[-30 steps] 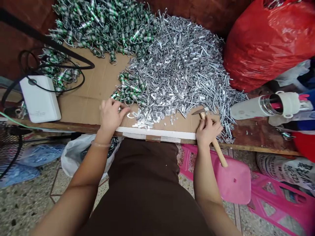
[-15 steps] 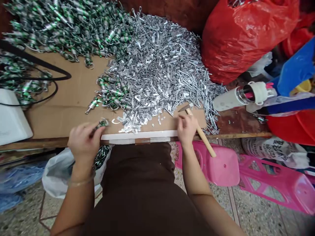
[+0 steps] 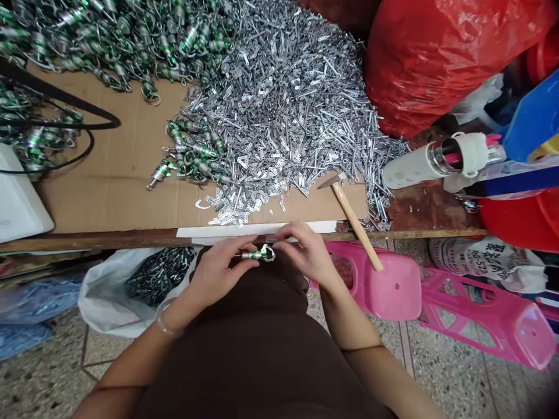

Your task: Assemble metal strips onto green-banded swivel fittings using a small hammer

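Green-and-silver cylindrical metal fitting (image 3: 254,255), its curved ring pointing right, being held beside the front edge of the brown wooden table (image 3: 131,240).
The left hand (image 3: 216,272) is pinching the fitting's plain end, thumb and fingers closed on it; the right hand (image 3: 309,255) is placing half-curled fingers beside the ring, and whether they are gripping it cannot be told. The pale wooden-handled metal hammer (image 3: 355,224) is overhanging the table's front edge, right of both hands.
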`<state>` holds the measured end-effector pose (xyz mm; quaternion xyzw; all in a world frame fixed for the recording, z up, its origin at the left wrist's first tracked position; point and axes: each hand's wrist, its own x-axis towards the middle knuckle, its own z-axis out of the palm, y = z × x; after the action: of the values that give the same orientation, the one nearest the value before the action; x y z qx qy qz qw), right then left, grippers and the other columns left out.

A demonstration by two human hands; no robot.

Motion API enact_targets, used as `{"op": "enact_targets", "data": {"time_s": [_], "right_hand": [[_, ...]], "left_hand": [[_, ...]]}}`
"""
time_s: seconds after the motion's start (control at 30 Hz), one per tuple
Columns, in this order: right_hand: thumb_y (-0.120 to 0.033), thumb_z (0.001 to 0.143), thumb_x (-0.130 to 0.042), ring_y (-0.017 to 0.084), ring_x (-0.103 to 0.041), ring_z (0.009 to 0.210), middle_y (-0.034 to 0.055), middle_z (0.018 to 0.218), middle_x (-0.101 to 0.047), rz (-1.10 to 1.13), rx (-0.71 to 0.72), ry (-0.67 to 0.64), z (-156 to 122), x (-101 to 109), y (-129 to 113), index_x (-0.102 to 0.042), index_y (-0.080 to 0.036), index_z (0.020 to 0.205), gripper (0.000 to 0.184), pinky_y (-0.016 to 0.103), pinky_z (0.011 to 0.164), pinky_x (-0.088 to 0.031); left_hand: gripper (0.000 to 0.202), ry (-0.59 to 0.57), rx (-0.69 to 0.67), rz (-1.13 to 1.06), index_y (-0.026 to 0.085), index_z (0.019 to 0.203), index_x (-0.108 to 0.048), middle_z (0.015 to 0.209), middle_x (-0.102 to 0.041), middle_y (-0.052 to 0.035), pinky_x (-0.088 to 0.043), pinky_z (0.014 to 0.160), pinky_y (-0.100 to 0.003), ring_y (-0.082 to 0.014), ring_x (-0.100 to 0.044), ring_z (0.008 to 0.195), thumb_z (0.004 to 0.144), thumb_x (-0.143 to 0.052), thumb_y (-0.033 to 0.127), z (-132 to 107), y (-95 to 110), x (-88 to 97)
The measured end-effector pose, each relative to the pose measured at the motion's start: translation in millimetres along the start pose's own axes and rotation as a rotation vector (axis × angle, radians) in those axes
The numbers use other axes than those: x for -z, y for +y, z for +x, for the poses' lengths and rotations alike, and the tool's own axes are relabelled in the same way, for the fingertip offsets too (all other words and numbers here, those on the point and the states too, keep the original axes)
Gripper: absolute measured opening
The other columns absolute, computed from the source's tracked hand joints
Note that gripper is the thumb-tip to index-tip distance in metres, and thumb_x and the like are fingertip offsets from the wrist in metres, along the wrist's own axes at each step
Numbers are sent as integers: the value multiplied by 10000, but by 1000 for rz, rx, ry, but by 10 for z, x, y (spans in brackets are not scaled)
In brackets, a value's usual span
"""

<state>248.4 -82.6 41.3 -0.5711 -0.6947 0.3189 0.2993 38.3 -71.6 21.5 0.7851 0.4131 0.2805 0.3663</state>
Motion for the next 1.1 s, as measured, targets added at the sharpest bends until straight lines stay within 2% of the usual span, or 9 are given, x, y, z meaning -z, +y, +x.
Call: {"op": "enact_targets", "data": {"time_s": [0.17, 0.3, 0.37, 0.43, 0.5, 0.57, 0.77, 0.93, 1.1], "right_hand": [[-151, 842, -538, 128, -557, 724, 1, 741, -635, -16, 206, -15, -190, -39, -199, -537, -212, 794, 78, 267, 699, -446], [-128, 850, -518, 119, -568, 723, -3, 734, -645, 9, 285, -12, -199, 10, -157, -537, -214, 797, 102, 259, 698, -462], [-159, 851, -537, 119, -588, 766, 1, 789, -656, 65, 283, -10, -216, 24, -119, -547, -220, 848, 61, 266, 724, -474], [-253, 832, -588, 141, -592, 839, 28, 879, -652, 47, 287, 38, -245, 18, -76, -560, -224, 916, 93, 298, 759, -477], [-318, 805, -621, 166, -577, 873, 48, 912, -633, -67, 323, 118, -277, -14, -37, -580, -227, 938, 166, 328, 767, -468], [-296, 814, -609, 164, -561, 830, 38, 850, -623, -187, 356, 198, -296, -63, -15, -602, -233, 895, 103, 324, 733, -453], [-197, 853, -542, 141, -550, 740, 13, 757, -638, -236, 276, 306, -280, -203, -50, -582, -208, 848, 41, 302, 696, -409], [-164, 878, -473, 149, -524, 750, 10, 780, -639, -323, 198, 221, -289, -271, -86, -585, -210, 939, 136, 311, 716, -355], [-177, 886, -450, 139, -491, 734, -10, 758, -627, -355, 80, 198, -332, -352, -91, -577, -214, 835, 141, 316, 747, -287]], "left_hand": [[346, 46, -149, 14, 215, 1188, -487, 866, -696, -10, -523, 792, -274, -129, -646, 808, 856, -557, 285, 114, 131, -33], [130, 58, -271, 2, 204, 956, -626, 847, -698, -11, -521, 756, -250, -122, -640, 801, 833, -585, 206, 140, 164, -35], [54, 81, -215, -63, 201, 831, -658, 823, -697, -7, -521, 744, -235, -115, -641, 790, 804, -616, 179, 130, 162, -46], [25, 113, -64, -149, 195, 771, -669, 795, -695, -6, -527, 724, -226, -112, -644, 758, 773, -650, 180, 118, 154, -65], [9, 138, 77, -236, 189, 742, -675, 775, -692, -8, -533, 707, -220, -111, -645, 730, 746, -672, 182, 112, 149, -91], [12, 135, 151, -297, 187, 717, -676, 755, -686, -5, -534, 690, -213, -109, -642, 711, 726, -683, 182, 117, 154, -118], [47, 142, 154, -238, 196, 685, -662, 706, -665, 4, -514, 661, -227, -111, -617, 681, 728, -672, 211, 131, 213, -142], [43, 133, 92, -139, 206, 713, -659, 727, -667, 4, -487, 710, -260, -124, -607, 723, 754, -646, 214, 86, 194, -151], [68, 67, 172, -181, 198, 714, -640, 741, -663, 6, -479, 710, -255, -125, -602, 727, 768, -633, 238, 56, 152, -192]]}}
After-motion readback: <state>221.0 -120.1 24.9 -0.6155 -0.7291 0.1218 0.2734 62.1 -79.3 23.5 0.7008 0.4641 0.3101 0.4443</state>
